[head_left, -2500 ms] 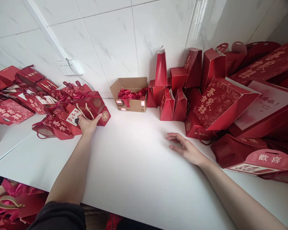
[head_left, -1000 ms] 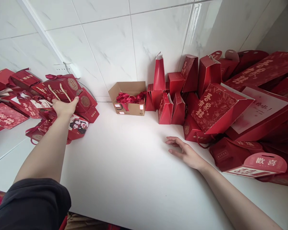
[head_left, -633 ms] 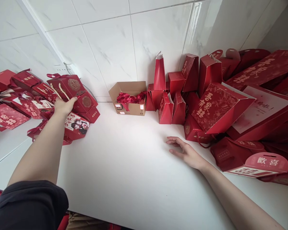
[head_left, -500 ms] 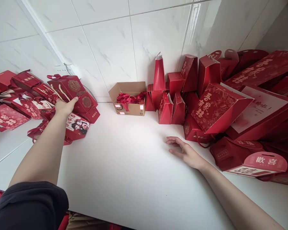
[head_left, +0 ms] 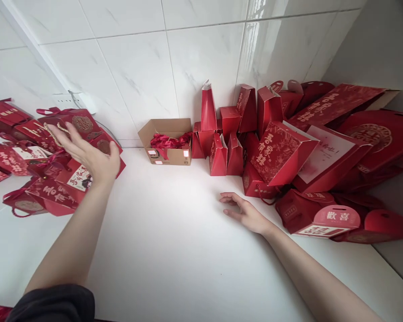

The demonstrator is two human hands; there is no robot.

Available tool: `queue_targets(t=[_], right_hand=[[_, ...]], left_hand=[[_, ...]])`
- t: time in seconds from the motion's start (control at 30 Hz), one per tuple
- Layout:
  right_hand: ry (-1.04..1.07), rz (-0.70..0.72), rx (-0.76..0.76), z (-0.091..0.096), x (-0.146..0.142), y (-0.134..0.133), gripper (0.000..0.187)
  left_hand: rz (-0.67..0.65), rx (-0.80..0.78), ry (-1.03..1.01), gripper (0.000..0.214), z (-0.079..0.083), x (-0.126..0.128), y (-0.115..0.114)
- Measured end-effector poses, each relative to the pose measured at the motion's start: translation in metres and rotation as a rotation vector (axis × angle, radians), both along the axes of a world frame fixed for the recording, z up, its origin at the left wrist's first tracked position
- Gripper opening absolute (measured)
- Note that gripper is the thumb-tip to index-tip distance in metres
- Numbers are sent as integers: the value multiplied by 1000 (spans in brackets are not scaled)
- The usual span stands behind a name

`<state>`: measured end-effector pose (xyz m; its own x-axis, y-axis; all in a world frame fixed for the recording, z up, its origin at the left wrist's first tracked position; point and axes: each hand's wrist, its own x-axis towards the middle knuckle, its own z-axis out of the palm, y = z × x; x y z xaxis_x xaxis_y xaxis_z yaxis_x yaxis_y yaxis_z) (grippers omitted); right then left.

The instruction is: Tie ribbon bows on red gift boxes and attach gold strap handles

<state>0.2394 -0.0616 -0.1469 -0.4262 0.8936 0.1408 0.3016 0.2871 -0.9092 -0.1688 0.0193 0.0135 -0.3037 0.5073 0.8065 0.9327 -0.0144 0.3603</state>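
Note:
My left hand [head_left: 94, 156] is open, fingers spread, in front of a pile of red gift boxes on the left. Behind its fingers lies a red gift box with a gold round emblem [head_left: 83, 124]; its twisted gold rope handle [head_left: 53, 134] shows beside the fingertips. Whether the fingers touch the box I cannot tell. Below them is a red box with white lettering [head_left: 55, 190]. My right hand [head_left: 245, 212] rests at the white table [head_left: 168, 241] with loosely curved fingers and holds nothing. Nearest to it is a small red box with a cord handle [head_left: 259, 182].
A brown cardboard box [head_left: 171, 157] of red ribbons [head_left: 169, 141] stands against the tiled wall [head_left: 137, 76]. Small red boxes [head_left: 218, 156] stand right of it. Larger red gift boxes [head_left: 278, 154] are heaped along the right side. A power socket strip [head_left: 77, 102] is on the wall.
My left hand has let go of the gold rope handle and spread its fingers, lifting slightly. My right hand keeps its pose. The whole view has turned a little to the right.

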Motion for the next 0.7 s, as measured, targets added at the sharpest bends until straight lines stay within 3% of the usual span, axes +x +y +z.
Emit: queue_targets(t=[0.07,0.2,0.3,0.43,0.57,0.7], right_hand=[[10,1,-4,1,0,0,44],[8,0,-7,3,-1,0,44],[18,0,4,4,-2,1,43],[21,-9,22,5,-3,2,42],[17,-21,29,5,-4,4,41],[20,-27,38,6,-5,4,41]], left_hand=[[-77,-4,150,95,-28,31,-1],[-360,-269,234,82,-100,75,10],[-468,-413,312,77,-135,94,21],[-503,-389,338,73,-145,111,42],[-557,-435,208,72,-149,128,66],[-603,-497,153,60,-155,136,73]])
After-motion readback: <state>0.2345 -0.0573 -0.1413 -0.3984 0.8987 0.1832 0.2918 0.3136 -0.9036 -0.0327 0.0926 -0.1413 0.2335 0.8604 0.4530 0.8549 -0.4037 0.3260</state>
